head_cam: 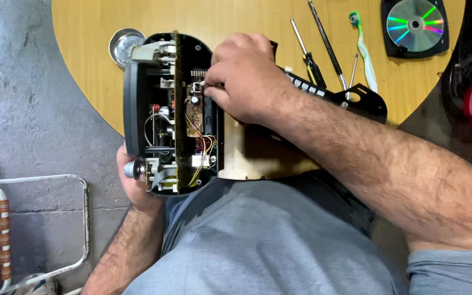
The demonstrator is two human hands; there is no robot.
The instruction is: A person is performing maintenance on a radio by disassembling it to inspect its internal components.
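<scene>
An opened black electronic device [154,109] stands on edge at the rim of a round wooden table [94,49], its green circuit board, coloured wires and metal parts exposed. My left hand [132,183] grips the device from below at its near end. My right hand [241,76] reaches in from the right, fingertips pinched on a small part on the board beside the wires. What the fingers pinch is too small to make out.
On the table lie two screwdrivers [310,54], a thin probe [352,71], a green-and-white toothbrush [364,49], a disc in a black tray [415,26], a black panel with white buttons [356,101] and a round metal cap [124,43]. A folding chair [6,229] stands on the concrete floor at the left.
</scene>
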